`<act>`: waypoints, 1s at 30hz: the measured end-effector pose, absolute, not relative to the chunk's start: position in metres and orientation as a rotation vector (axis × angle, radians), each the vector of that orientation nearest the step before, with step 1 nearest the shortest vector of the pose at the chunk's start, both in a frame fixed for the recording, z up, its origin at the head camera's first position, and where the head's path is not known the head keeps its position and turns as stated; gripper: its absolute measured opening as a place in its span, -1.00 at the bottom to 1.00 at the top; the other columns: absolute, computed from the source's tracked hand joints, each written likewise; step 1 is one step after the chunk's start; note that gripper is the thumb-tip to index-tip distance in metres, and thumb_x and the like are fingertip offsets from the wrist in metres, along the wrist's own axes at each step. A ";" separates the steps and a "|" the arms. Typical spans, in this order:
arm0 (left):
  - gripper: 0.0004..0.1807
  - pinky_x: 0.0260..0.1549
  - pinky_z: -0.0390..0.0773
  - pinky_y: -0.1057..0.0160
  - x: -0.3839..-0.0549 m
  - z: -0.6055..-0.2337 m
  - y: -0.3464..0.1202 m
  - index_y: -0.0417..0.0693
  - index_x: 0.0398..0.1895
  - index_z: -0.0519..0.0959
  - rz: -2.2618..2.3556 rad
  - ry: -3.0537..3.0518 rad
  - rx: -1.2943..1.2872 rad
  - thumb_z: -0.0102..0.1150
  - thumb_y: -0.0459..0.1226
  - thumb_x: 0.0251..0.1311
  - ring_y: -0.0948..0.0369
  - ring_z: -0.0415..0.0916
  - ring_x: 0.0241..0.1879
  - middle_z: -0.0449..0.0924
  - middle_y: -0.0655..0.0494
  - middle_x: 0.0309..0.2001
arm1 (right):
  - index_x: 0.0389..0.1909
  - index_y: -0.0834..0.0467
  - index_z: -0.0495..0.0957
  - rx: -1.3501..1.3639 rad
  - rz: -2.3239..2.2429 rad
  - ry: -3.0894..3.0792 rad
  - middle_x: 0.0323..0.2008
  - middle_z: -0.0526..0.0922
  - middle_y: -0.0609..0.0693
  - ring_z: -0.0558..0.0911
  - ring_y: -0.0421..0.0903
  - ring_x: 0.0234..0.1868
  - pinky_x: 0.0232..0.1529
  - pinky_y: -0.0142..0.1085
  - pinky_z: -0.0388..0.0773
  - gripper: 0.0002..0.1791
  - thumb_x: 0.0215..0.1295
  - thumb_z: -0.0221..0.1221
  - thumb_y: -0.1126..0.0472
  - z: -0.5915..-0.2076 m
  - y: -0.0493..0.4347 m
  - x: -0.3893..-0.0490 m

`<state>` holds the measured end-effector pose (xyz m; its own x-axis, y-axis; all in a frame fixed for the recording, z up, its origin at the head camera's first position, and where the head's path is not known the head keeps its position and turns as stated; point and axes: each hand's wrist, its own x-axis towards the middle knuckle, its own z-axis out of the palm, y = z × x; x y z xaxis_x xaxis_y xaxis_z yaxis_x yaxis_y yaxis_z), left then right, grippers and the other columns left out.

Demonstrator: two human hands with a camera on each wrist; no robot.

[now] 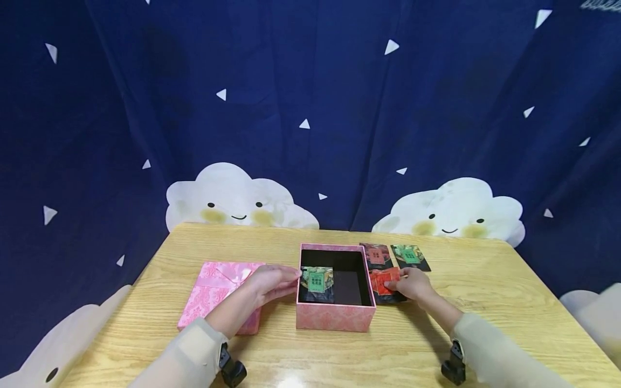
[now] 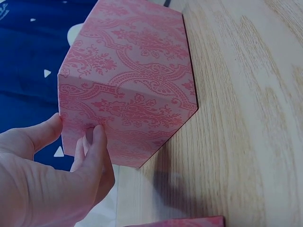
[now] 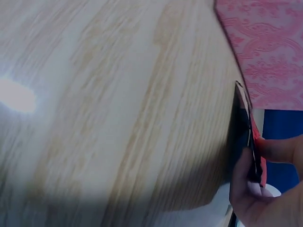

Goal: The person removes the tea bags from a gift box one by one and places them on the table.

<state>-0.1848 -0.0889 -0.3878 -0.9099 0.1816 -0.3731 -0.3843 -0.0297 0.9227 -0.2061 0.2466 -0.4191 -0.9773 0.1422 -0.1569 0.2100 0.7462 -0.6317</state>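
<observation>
An open pink patterned box (image 1: 335,317) with a dark inside stands before me. In its left part lies a black sachet with a green label (image 1: 317,283). My left hand (image 1: 274,283) touches the box's left side near the rim, as the left wrist view (image 2: 71,165) also shows, its fingers fairly straight. To the right of the box, my right hand (image 1: 414,284) pinches a black sachet with a red front (image 1: 381,281) between thumb and fingers. The right wrist view shows that sachet (image 3: 250,127) edge-on, tilted up beside the box wall.
Behind the right hand lie a dark sachet with a red label (image 1: 377,255) and another with a green label (image 1: 411,255). The pink lid (image 1: 211,293) with a ribbon bow rests left of the box, under the left forearm. A blue cloud-print curtain (image 1: 310,108) hangs behind the wooden table (image 1: 291,358).
</observation>
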 end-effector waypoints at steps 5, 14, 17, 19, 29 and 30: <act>-0.69 0.13 0.62 0.08 -0.185 -0.390 -0.089 -0.50 0.00 0.48 2.005 1.860 -0.199 0.13 -0.45 0.23 0.26 0.61 -0.32 0.65 0.01 -0.29 | -0.45 0.32 0.48 0.222 -0.839 2.991 -0.55 0.48 0.06 0.44 -0.05 -0.45 -0.52 -0.38 0.37 -0.61 -0.03 0.42 0.10 -0.418 0.243 -0.203; -0.69 0.16 0.59 0.04 -0.185 -0.391 -0.089 -0.48 0.00 0.50 2.001 1.870 -0.203 0.14 -0.43 0.23 0.28 0.60 -0.33 0.65 0.04 -0.32 | -0.75 0.10 0.25 0.145 -0.600 3.104 -0.71 0.25 -0.08 0.29 -0.13 -0.61 -0.64 -0.41 0.16 -0.49 -0.01 0.41 0.03 -0.422 0.239 -0.202; -0.69 0.15 0.60 0.05 -0.186 -0.391 -0.089 -0.48 0.00 0.49 1.997 1.873 -0.202 0.15 -0.43 0.23 0.28 0.60 -0.33 0.66 0.03 -0.30 | -0.74 0.13 0.28 0.120 -0.543 3.134 -0.71 0.29 -0.07 0.30 -0.14 -0.63 -0.66 -0.41 0.15 -0.50 0.00 0.40 0.01 -0.420 0.237 -0.199; -0.69 0.15 0.60 0.06 -0.186 -0.391 -0.090 -0.48 0.00 0.49 1.994 1.872 -0.203 0.15 -0.43 0.23 0.28 0.60 -0.33 0.65 0.03 -0.29 | -0.73 0.14 0.30 0.107 -0.512 3.146 -0.71 0.30 -0.06 0.31 -0.13 -0.64 -0.68 -0.40 0.15 -0.51 0.01 0.40 0.00 -0.418 0.234 -0.197; -0.69 0.16 0.59 0.06 -0.185 -0.391 -0.089 -0.49 0.00 0.49 2.007 1.861 -0.191 0.14 -0.44 0.23 0.27 0.61 -0.32 0.66 0.00 -0.28 | -0.76 0.10 0.28 0.130 -0.383 3.124 -0.71 0.29 -0.08 0.29 -0.16 -0.65 -0.69 -0.42 0.13 -0.49 0.06 0.37 -0.03 -0.418 0.230 -0.199; -0.69 0.15 0.60 0.06 -0.185 -0.391 -0.089 -0.50 -0.01 0.49 2.011 1.861 -0.189 0.13 -0.44 0.23 0.27 0.61 -0.32 0.66 0.00 -0.28 | -0.76 0.11 0.29 0.126 -0.372 3.127 -0.71 0.30 -0.07 0.29 -0.15 -0.64 -0.69 -0.41 0.14 -0.49 0.05 0.37 -0.04 -0.418 0.231 -0.200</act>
